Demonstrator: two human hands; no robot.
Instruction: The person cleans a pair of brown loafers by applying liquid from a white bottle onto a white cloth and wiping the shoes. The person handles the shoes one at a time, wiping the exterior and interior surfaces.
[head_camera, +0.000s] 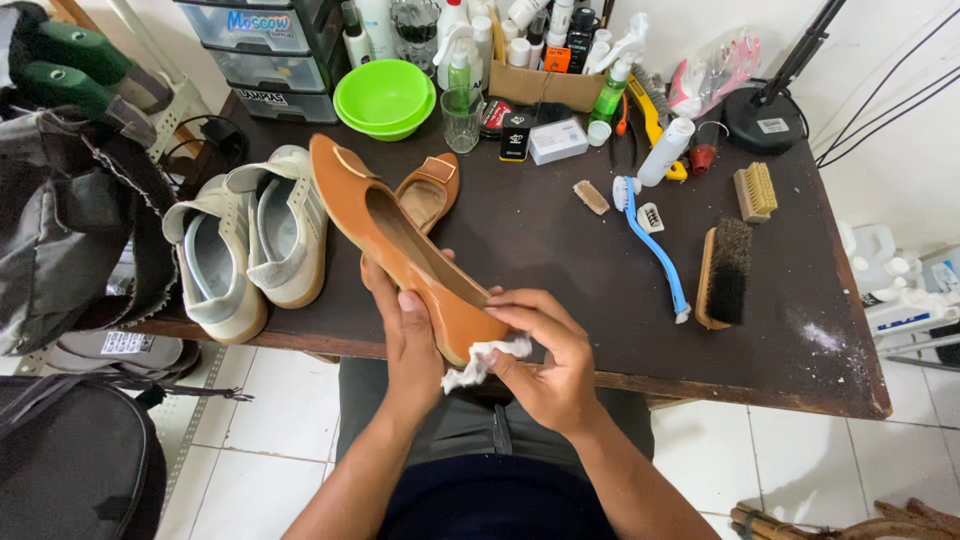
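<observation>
A tan leather flat shoe (400, 245) is held tilted over the near edge of the dark table (560, 250). My left hand (408, 335) grips it from below near the heel. My right hand (545, 355) presses a small white cloth (480, 362) against the heel end of the shoe. The matching tan shoe (428, 190) lies on the table just behind the held one.
A pair of grey-white sneakers (250, 245) sits at the left. A blue-handled brush (655, 245), wooden brushes (727, 272), a green bowl (384, 97), a glass (461, 117), several bottles and tins crowd the back. A lamp base (765, 120) stands at the far right.
</observation>
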